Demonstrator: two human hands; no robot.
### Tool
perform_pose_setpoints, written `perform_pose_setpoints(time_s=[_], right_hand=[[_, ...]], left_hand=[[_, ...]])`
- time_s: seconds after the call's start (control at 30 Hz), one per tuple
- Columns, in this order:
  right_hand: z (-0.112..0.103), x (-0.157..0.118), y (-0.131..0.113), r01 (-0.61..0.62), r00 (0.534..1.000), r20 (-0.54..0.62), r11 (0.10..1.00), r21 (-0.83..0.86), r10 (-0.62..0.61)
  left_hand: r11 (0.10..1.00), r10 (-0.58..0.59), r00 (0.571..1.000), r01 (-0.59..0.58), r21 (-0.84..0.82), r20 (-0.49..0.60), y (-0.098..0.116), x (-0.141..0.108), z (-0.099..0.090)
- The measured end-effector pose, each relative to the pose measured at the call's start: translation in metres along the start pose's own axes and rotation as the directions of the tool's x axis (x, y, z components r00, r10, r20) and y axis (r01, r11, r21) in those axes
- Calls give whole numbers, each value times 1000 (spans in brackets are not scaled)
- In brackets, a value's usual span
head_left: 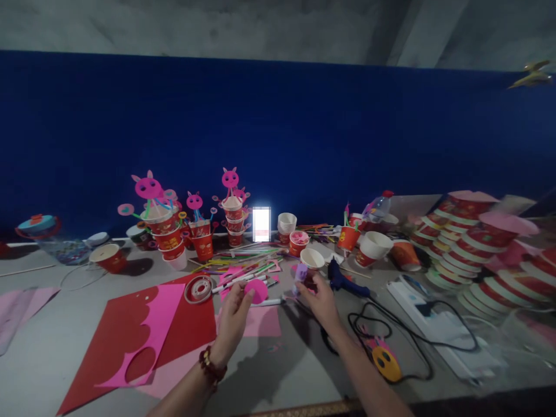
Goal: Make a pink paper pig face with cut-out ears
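My left hand (234,310) is closed with a bright pink paper disc (256,291) pinched between thumb and fingers. To the right, my right hand (320,298) pinches a small purple object (300,272), held roughly upright; its exact kind is hard to make out. Both hands hover over the front middle of the table. Several white pens (267,302) and a pale pink paper sheet (263,321) lie below and between them. Just behind my right hand stands a white-rimmed paper cup (311,259).
Red card (95,347) with cut pink paper (167,307) on it lies left, beside a tape roll (198,288). A blue glue gun (347,281), its black cable and a white power strip (438,324) are right. Stacked cups (460,255) and pink-faced cup figures (147,188) stand behind.
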State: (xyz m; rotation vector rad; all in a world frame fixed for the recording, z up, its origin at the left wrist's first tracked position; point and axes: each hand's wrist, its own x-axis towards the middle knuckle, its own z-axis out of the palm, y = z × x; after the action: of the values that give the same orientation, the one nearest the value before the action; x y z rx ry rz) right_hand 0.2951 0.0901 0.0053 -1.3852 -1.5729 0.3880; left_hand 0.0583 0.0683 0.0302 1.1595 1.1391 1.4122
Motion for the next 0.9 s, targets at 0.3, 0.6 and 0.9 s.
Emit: perform_pose_setpoints(time_s=[0.3, 0.6, 0.9], right_hand=[[22, 10, 15, -3, 999, 37, 978, -207, 11], [-1, -6, -1, 27, 999, 24, 960, -278, -21], [-13, -63, -48, 144, 869, 491, 982, -119, -68]], left_hand=[[978, -114, 985, 134, -162, 130, -7, -6, 1], [949, -134, 983, 163, -269, 122, -13, 1, -7], [972, -92, 989, 114, -206, 113, -11, 4, -8]])
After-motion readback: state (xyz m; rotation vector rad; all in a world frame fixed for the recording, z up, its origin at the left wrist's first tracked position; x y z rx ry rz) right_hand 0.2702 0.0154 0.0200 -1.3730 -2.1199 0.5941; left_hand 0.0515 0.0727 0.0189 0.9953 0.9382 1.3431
